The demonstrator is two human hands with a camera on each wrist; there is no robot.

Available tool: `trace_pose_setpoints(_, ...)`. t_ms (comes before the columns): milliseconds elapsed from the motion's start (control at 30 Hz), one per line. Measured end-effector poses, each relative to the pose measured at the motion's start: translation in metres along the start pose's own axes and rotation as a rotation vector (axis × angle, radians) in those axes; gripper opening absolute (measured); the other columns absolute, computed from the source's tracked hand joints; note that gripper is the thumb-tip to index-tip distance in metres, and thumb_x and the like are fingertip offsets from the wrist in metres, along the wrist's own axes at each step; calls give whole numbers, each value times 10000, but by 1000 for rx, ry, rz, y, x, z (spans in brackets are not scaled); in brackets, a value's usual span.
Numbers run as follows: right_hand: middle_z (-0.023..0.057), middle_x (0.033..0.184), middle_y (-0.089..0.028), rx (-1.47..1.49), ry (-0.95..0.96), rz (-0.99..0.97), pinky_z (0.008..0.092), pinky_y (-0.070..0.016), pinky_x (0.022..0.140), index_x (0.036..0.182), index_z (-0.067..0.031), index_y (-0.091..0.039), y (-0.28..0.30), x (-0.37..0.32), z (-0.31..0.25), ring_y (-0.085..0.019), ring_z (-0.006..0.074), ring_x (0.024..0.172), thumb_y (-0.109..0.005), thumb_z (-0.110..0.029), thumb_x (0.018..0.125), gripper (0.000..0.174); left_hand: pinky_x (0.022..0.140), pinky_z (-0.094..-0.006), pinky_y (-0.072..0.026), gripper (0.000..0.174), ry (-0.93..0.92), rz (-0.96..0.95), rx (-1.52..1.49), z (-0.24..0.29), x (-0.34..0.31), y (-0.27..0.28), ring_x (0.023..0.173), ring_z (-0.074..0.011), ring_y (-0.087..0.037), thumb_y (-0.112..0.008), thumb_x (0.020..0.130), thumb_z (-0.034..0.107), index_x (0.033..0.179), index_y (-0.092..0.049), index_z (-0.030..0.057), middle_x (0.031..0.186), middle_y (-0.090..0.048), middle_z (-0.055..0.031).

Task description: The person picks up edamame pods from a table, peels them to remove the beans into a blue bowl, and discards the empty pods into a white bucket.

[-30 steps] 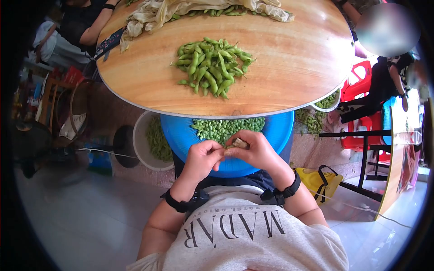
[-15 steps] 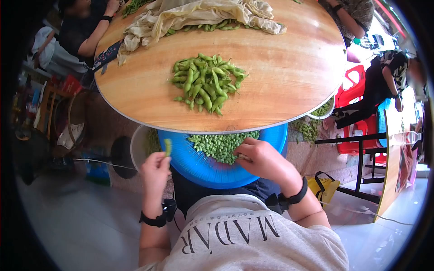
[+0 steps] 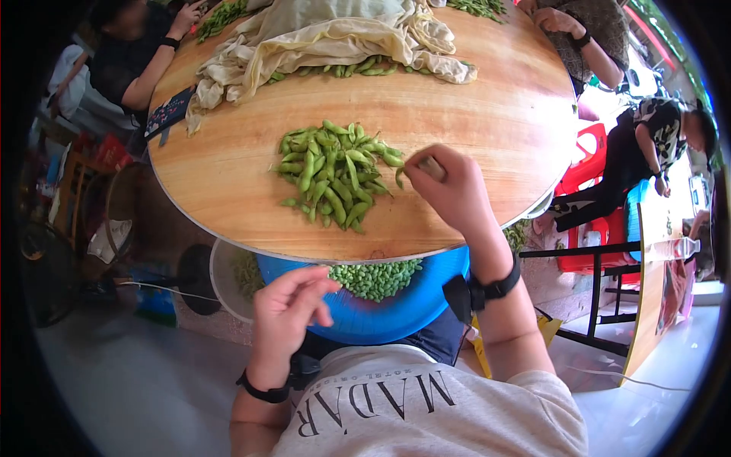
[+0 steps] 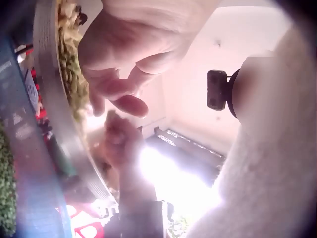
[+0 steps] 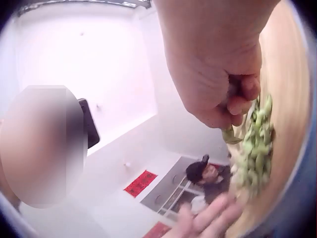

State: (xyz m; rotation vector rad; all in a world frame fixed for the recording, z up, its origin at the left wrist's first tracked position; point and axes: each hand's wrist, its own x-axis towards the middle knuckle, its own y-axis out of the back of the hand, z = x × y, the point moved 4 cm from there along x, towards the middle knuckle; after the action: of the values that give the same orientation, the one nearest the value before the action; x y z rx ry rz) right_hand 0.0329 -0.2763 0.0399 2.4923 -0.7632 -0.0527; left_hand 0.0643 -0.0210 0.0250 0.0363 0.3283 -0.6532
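Note:
A pile of green edamame pods (image 3: 327,179) lies on the round wooden table (image 3: 487,114). At the pile's right side my right hand (image 3: 453,186) pinches a single edamame pod (image 3: 400,177) between thumb and fingertips; in the right wrist view that pod (image 5: 231,136) pokes out below the fingers. Something small and pale is tucked in the same palm, and I cannot tell what it is. My left hand (image 3: 285,308) holds nothing, its fingers loosely spread over the left side of the blue basin (image 3: 381,320). Shelled green beans (image 3: 378,280) lie in the basin, below the table's edge.
Cream cloth (image 3: 327,46) lies bunched over more pods at the table's far side. A pale tub (image 3: 228,278) stands on the floor left of the basin. Other people sit around the table. Red stools (image 3: 586,160) and a side table (image 3: 643,289) stand at the right.
My hands were together over the basin, then parted. The left hand held a pod out to the left and now holds none. The right hand has moved forward from the basin to the pile.

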Motion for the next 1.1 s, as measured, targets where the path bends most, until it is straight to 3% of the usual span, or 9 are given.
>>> trace_pose_setpoints(33,103,720,-594,139,-88,-75,277,-444,572,817,-15,-615,0,-13,-6,-564,152,640,-605,-77,726,111,407,-158,-345,230,-56,-17,-88,6,4,-16,488,-92,-555,-556,856,105,1055,-562,-9,856,-640,-114)
trace_pose_setpoints(167,73,724,-586,309,177,-270,251,-439,612,799,-15,-611,-23,-55,-27,-564,141,680,-647,-47,708,103,395,-173,-356,202,30,-164,-185,0,25,-49,477,-80,-534,-527,859,53,1044,-556,-23,826,-632,-92)
trace_pose_setpoints(300,107,707,-553,-1,168,-65,277,-436,624,828,-10,-623,-2,-29,-15,-558,198,668,-671,-67,711,140,425,-185,-393,191,-210,61,129,1,23,-20,468,-54,-476,-473,867,1,1042,-545,-23,777,-616,-88)
trace_pose_setpoints(333,154,730,-537,-52,218,39,355,-449,560,836,-17,-620,1,-15,-9,-552,295,619,-645,-82,714,140,395,-175,-360,188,-274,188,113,0,21,-5,441,-51,-454,-470,868,6,1033,-552,-29,777,-607,-86)
trace_pose_setpoints(600,183,768,-526,-291,179,36,430,-440,634,772,-2,-573,-10,10,10,-527,389,740,-606,-104,724,117,382,-166,-326,189,-141,649,175,-19,-13,111,428,-38,-426,-494,879,71,1027,-542,-36,775,-602,-77)
trace_pose_setpoints(733,62,594,-505,64,-37,-68,285,-386,494,809,-7,-600,-4,-13,1,-469,134,525,-638,-117,740,135,408,-170,-352,158,-112,737,320,-33,-15,139,450,-41,-445,-492,868,56,996,-548,-20,785,-600,-74)
trace_pose_setpoints(767,-22,566,-476,134,-74,-115,218,-336,473,822,-6,-611,-7,-21,-3,-391,42,533,-644,-132,763,143,412,-172,-356,143,-109,730,315,-38,-15,143,454,-43,-451,-496,862,53,976,-550,-15,787,-602,-75)
trace_pose_setpoints(833,-42,597,-489,312,-181,-222,209,-345,480,813,-1,-610,-13,-37,-8,-411,33,550,-637,-126,777,133,420,-176,-365,114,-104,712,310,-40,-14,146,463,-49,-462,-504,850,47,937,-555,-6,791,-605,-77)
trace_pose_setpoints(1100,-46,632,-522,673,-282,-432,177,-360,473,851,-1,-600,-75,-93,-21,-444,19,542,-631,-134,811,142,495,-216,-398,350,-57,-151,-502,-26,-9,8,605,-119,-502,-568,747,56,1082,-471,25,866,-557,-86)
